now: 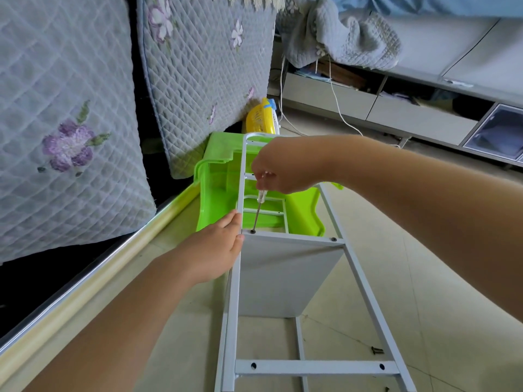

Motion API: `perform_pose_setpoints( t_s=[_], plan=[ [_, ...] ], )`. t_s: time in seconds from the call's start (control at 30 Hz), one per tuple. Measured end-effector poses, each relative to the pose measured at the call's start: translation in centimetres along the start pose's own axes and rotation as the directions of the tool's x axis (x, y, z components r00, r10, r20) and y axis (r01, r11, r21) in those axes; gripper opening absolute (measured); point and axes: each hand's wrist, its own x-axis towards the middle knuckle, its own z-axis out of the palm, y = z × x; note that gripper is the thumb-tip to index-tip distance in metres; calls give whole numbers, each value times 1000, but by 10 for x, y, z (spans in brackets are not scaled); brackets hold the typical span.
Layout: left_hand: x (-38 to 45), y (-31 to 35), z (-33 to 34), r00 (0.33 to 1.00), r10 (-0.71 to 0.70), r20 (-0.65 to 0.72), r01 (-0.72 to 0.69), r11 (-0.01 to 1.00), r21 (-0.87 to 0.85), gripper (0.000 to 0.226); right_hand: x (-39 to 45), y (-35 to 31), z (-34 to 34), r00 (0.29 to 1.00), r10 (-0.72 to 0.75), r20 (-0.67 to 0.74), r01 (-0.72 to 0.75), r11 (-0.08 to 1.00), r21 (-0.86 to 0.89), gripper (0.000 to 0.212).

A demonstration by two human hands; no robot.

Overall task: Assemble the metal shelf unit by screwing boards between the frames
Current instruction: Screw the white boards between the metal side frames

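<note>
Grey metal frame [365, 281] lies over a white board [285, 275] standing on edge beneath it. Right hand [285, 168] grips a screwdriver [259, 206], its tip in a screw [253, 231] just below. Left hand [218, 247], fingers straight, presses the frame's near rail beside that screw.

Both bare forearms reach away from the near edge. The left arm runs up from the near left, its left hand [218, 247] lying palm down with straight fingers [233, 222] pressed together and pointing far. The right arm crosses in from the right, wrist bent down, and the right hand [285, 168] has curled fingers [261, 171] pinching a screwdriver handle [261, 193].
</note>
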Motion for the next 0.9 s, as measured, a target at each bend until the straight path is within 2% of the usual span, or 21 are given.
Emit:
perform_pose_setpoints(
  t_s=[0.1, 0.17, 0.23, 0.33, 0.47, 0.67, 0.9],
  plan=[
    [1, -1, 0, 1000, 5, 10, -5, 1000, -2, 52, 7, -1, 0, 997, 81, 20, -80, 996, -40, 37],
    [0, -1, 0, 1000, 9, 15, -9, 1000, 1, 52, 11, -1, 3, 991, 130, 19, -128, 990, -63, 31],
    [1, -1, 0, 1000, 10, 18, -10, 1000, 9, 52, 12, -2, 6, 989, 147, 7, -147, 989, -15, 30],
    [0, -1, 0, 1000, -6, 16, 6, 1000, 15, 52, 7, -6, 5, 995, 97, 13, -98, 993, 71, 26],
    [1, -1, 0, 1000, -5, 5, 5, 1000, 18, 52, 1, -3, 3, 998, 57, 15, -58, 995, 83, 16],
    [2, -3, 1, 1000, 11, -4, -10, 1000, 16, 51, -9, 10, -2, 1000, -3, -23, 2, 1000, -25, 27],
    [3, -6, 3, 1000, 3, -4, -3, 1000, 1, 51, -6, 16, -1, 1000, 23, 12, -23, 1000, -20, 32]
  ],
)
